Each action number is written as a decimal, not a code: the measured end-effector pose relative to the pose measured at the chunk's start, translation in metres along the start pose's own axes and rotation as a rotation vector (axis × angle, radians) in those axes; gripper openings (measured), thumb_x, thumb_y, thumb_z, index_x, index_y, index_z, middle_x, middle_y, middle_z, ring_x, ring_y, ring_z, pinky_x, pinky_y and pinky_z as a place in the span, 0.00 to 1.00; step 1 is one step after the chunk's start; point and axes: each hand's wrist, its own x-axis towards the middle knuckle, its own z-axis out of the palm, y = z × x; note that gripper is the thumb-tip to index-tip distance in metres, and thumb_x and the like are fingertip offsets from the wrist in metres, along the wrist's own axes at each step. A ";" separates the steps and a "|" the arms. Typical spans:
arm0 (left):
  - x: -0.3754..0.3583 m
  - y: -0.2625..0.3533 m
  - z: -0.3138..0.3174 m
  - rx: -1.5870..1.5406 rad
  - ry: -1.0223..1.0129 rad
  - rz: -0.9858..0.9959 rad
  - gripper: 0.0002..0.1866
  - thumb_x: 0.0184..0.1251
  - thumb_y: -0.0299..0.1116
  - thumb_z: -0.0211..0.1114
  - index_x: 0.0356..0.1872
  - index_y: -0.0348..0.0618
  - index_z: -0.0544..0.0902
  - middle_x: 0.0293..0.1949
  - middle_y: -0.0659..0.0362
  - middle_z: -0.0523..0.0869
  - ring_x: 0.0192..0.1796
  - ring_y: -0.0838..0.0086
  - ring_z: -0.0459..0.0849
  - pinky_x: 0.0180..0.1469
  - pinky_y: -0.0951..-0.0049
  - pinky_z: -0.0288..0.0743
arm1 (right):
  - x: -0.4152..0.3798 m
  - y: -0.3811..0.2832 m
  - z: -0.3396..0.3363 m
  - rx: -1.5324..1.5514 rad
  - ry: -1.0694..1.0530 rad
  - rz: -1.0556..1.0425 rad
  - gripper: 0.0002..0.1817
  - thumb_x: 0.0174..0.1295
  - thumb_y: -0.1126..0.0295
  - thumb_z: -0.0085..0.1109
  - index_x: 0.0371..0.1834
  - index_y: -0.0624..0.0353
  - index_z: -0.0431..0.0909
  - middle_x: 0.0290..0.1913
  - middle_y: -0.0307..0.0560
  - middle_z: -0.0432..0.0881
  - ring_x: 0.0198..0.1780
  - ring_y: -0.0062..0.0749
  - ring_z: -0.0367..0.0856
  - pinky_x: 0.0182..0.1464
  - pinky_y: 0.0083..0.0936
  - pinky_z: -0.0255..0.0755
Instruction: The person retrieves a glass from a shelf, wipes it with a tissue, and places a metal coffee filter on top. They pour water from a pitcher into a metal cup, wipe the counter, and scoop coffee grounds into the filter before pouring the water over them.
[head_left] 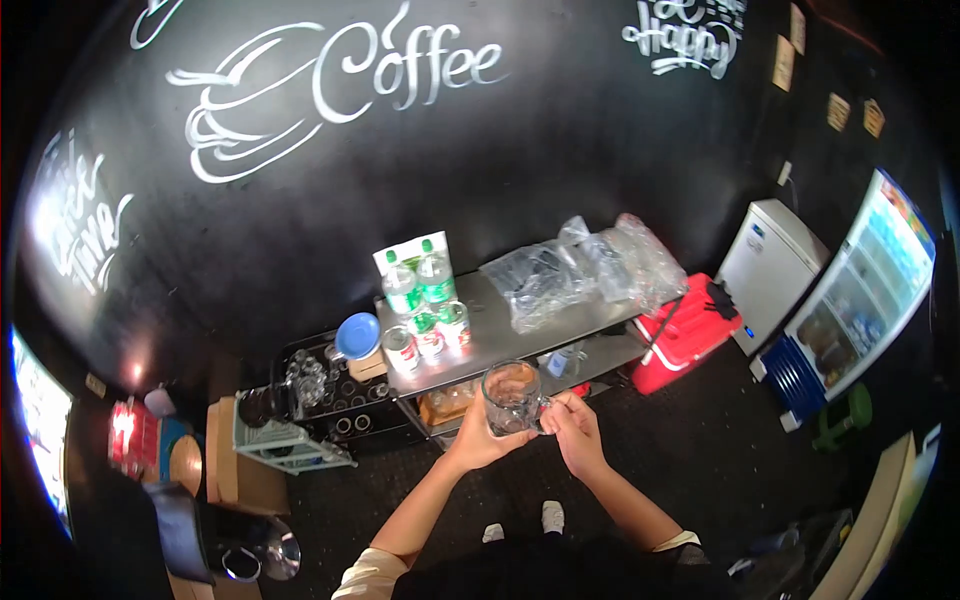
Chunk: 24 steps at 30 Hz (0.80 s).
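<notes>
A clear glass mug (511, 398) is held up before me, in front of the steel table's near edge. My left hand (482, 441) is wrapped round the mug's lower left side. On the other side, my right hand (575, 432) grips the mug's handle with bent fingers. Behind the mug is the steel table (487, 318), with green-capped bottles (403, 288) and several cans (402, 350) at its left end. Clear plastic bags (540, 285) lie across its right part.
Left of the table, a blue round lid or plate (358, 336) sits near a dark rack of glassware (345, 395). A red cooler box (690, 345) stands at the table's right end. Beyond it are a white freezer (772, 255) and a glass-door fridge (868, 285). Cardboard (245, 470) stands lower left.
</notes>
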 end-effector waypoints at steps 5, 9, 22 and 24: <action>0.025 -0.009 0.058 -0.261 -0.233 -0.004 0.47 0.43 0.27 0.78 0.66 0.38 0.58 0.59 0.50 0.73 0.60 0.66 0.73 0.64 0.64 0.64 | -0.038 -0.047 -0.046 0.052 0.120 -0.178 0.12 0.69 0.65 0.50 0.29 0.58 0.66 0.23 0.33 0.64 0.26 0.18 0.61 0.31 0.18 0.56; 0.055 -0.020 0.121 -0.276 -0.528 -0.005 0.48 0.41 0.29 0.80 0.65 0.38 0.61 0.59 0.51 0.75 0.60 0.68 0.73 0.64 0.65 0.64 | -0.069 -0.090 -0.095 0.050 0.210 -0.294 0.13 0.69 0.64 0.49 0.27 0.56 0.65 0.22 0.33 0.61 0.24 0.19 0.59 0.29 0.19 0.54; 0.098 -0.033 0.432 -0.541 -0.952 0.059 0.42 0.40 0.29 0.79 0.59 0.43 0.66 0.49 0.56 0.78 0.50 0.71 0.77 0.52 0.69 0.73 | -0.206 -0.215 -0.260 -0.363 0.720 -0.503 0.11 0.70 0.66 0.48 0.29 0.58 0.69 0.24 0.35 0.68 0.27 0.16 0.64 0.31 0.16 0.60; 0.095 -0.037 0.474 -0.601 -1.038 0.042 0.42 0.39 0.30 0.79 0.60 0.41 0.65 0.49 0.55 0.77 0.51 0.71 0.77 0.53 0.69 0.73 | -0.227 -0.228 -0.274 -0.338 0.817 -0.542 0.11 0.70 0.66 0.48 0.29 0.58 0.69 0.24 0.34 0.67 0.26 0.16 0.63 0.31 0.16 0.59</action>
